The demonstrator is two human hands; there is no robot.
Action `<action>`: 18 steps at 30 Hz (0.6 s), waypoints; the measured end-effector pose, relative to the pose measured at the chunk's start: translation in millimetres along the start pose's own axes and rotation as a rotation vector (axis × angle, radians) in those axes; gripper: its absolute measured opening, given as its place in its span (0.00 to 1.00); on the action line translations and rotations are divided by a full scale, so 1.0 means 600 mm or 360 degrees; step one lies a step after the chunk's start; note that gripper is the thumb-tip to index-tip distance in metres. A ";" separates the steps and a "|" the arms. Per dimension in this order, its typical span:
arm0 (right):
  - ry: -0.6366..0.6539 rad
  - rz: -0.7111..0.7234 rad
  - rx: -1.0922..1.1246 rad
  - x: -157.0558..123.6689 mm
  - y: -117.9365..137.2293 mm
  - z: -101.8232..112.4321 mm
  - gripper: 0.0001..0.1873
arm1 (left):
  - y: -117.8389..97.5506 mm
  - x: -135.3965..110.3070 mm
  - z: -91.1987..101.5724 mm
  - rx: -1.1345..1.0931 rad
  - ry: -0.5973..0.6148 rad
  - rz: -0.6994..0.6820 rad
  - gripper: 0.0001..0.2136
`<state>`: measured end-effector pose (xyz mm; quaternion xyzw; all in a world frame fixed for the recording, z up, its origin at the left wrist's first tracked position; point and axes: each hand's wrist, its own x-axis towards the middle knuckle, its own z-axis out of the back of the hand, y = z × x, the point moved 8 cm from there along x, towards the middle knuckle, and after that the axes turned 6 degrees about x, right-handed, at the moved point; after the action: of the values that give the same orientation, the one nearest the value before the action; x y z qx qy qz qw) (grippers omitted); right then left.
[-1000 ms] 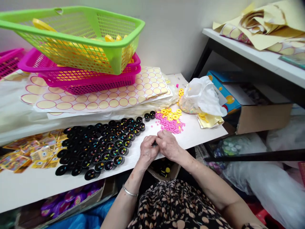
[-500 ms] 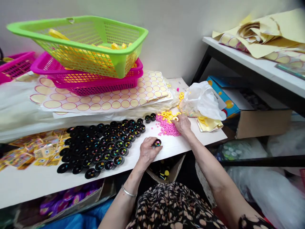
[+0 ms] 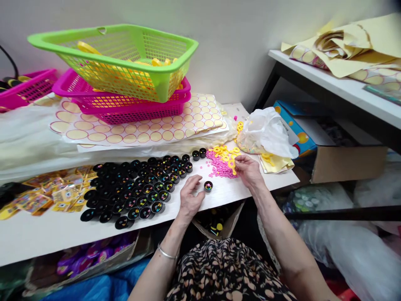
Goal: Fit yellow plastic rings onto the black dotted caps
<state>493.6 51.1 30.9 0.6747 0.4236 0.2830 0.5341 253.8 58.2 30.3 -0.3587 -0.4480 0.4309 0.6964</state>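
The left hand (image 3: 190, 195) is resting over the white table (image 3: 184, 217) with its thumb and fingers spread apart, curving toward a small black cup (image 3: 208, 186). The cup is standing upright just to the right of that hand, between the two hands but much nearer the left; whether the thumb is touching its wall, I cannot tell. Small coloured beads are showing inside it. The right hand (image 3: 249, 171) is pinching a yellow ring-headed piece (image 3: 233, 164) between thumb and fingertips, at the right edge of a pile of pink beads (image 3: 223, 168). More yellow pieces (image 3: 221, 149) are lying at the back of that pile, beyond the cup, while rows of black cups (image 3: 138, 188) are standing left of the left hand.
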 end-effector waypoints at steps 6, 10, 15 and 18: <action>0.0613 -0.0638 0.0389 -0.116 -0.020 -0.087 0.14 | -0.031 -0.024 -0.010 -0.0544 0.0081 0.0626 0.09; 0.0652 -0.0580 0.0194 -0.162 -0.034 -0.106 0.11 | -0.035 -0.048 -0.043 -0.0848 0.0463 0.1018 0.11; 0.0803 0.0130 -0.0676 -0.190 0.006 -0.126 0.12 | -0.006 -0.063 -0.025 -0.0926 0.0158 0.1219 0.11; 0.0839 0.0595 -0.1230 -0.209 0.025 -0.143 0.12 | -0.002 -0.069 -0.027 -0.1027 0.0043 0.1251 0.11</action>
<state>365.7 -18.0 77.6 0.3974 0.2802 0.6709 0.5598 259.7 17.6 12.8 -0.7026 -0.3804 0.4953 0.3411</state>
